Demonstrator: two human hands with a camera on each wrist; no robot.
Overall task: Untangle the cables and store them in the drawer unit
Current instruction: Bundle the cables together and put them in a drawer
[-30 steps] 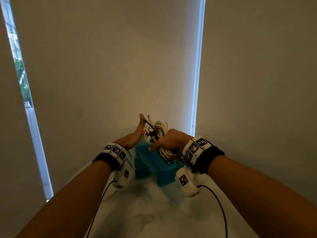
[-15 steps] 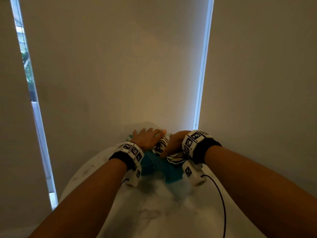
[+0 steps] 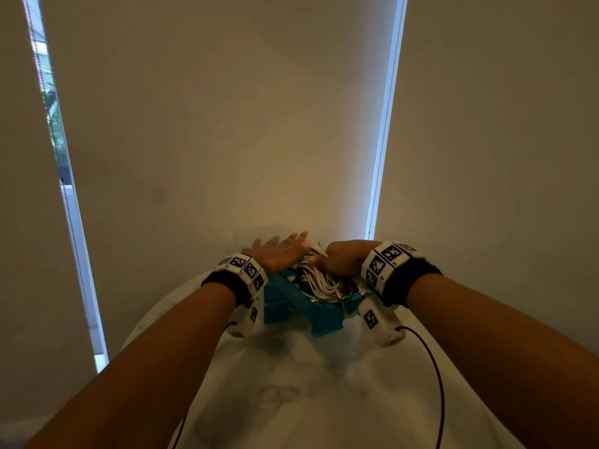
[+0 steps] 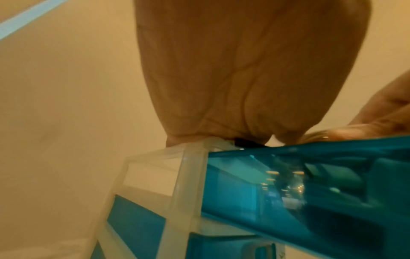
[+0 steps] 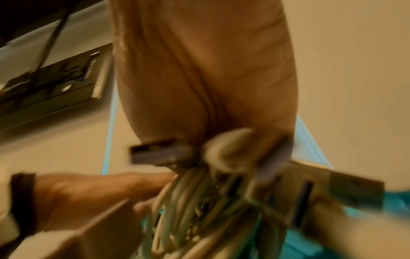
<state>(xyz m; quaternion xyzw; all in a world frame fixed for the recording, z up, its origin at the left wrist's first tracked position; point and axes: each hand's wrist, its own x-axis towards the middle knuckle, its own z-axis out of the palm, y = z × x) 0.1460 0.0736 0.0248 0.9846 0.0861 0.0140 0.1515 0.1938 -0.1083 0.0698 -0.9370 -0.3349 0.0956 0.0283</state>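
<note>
A small drawer unit (image 3: 275,311) with a clear frame (image 4: 188,175) and teal drawers stands at the far end of the white table. Its top drawer (image 3: 324,322) is pulled out toward me. A bundle of white cables (image 3: 319,281) with metal plugs lies in that drawer. My right hand (image 3: 340,259) grips the top of the cable bundle (image 5: 188,201), fingers curled round it. My left hand (image 3: 280,251) lies flat on the unit's top, fingers straight, palm (image 4: 233,78) pressing down on the frame.
The white marbled table (image 3: 308,400) runs toward me from the unit. Pale roller blinds (image 3: 227,124) hang just behind it, with bright window strips at the left and right. Thin black wrist-camera wires (image 3: 437,384) trail over the table.
Both hands came down from in front of the blinds. The cable bundle has gone down into the open top drawer, and my left hand has let go and flattened on the unit's top.
</note>
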